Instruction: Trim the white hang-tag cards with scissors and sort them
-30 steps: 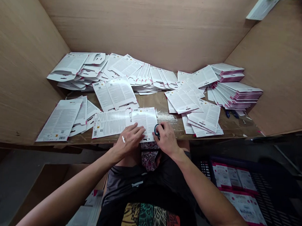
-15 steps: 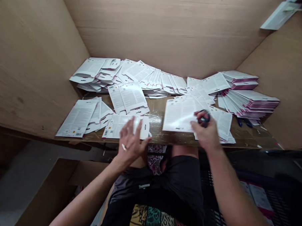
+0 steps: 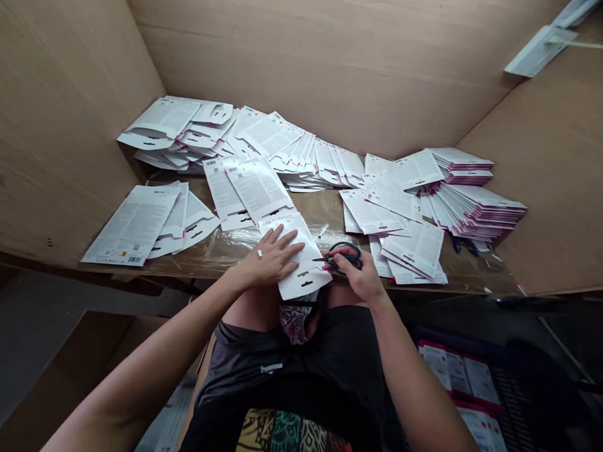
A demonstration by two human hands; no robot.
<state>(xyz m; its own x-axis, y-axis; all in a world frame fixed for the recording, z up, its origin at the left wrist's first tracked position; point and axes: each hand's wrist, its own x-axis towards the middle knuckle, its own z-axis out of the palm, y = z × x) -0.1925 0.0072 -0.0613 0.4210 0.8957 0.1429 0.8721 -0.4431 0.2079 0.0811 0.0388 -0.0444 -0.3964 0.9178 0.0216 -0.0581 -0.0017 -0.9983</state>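
Observation:
My left hand (image 3: 275,258) lies with fingers spread on a white printed cardboard packet (image 3: 293,287). The packet is slanted, and its flap with hang slots juts past the table's front edge. A pair of scissors (image 3: 349,249) with dark looped handles is gripped in my right hand (image 3: 362,276). Their blades point left, at the packet's right side near the flap; whether they touch it I cannot tell. A small white strip is on the back of my left hand. Just beyond, another packet (image 3: 260,189) overlaps one beside it.
Loose packets (image 3: 126,222) lie at the left, with a row (image 3: 273,137) along the back wall. More packets (image 3: 415,247) lie right of my hand, before stacks with pink edges (image 3: 487,207). A dark-handled tool (image 3: 463,245) sits by them. A crate (image 3: 513,408) with packets stands below right.
My right hand has let go of a packet at the right pile and come left, the scissors now pointing at another packet. The packet under my left hand has turned from sideways to slanted lengthwise.

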